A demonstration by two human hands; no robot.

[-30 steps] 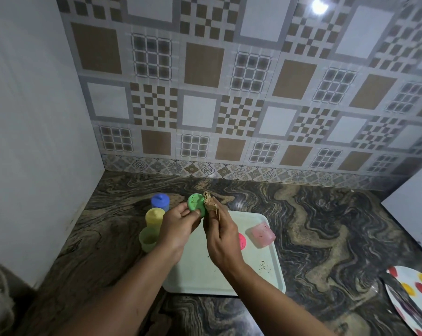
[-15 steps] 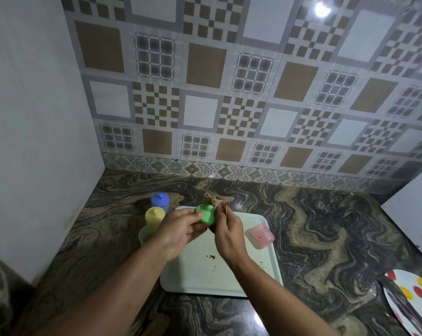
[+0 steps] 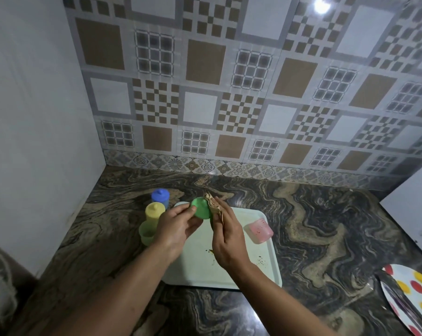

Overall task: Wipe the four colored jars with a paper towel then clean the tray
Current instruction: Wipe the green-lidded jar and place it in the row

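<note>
My left hand (image 3: 177, 227) holds a green lid (image 3: 200, 208) up over the pale tray (image 3: 265, 275). My right hand (image 3: 227, 241) pinches a crumpled brown paper towel (image 3: 213, 208) against the lid's right edge. On the counter left of the tray stand a blue jar (image 3: 160, 197), a yellow jar (image 3: 154, 211) and an open green jar (image 3: 146, 232), partly hidden by my left hand. A pink jar (image 3: 259, 231) lies on its side on the tray's right part. Dark crumbs speckle the tray floor.
The dark marbled counter (image 3: 326, 226) runs to a tiled back wall and a white wall on the left. A spotted plate (image 3: 413, 301) with a dark utensil on it sits at the right front. A white appliance (image 3: 413, 207) stands at the far right.
The green lid has turned in my left hand, its flat face now toward me. My right hand has kept the paper towel against it, shifting slightly. The camera view has drifted a little.
</note>
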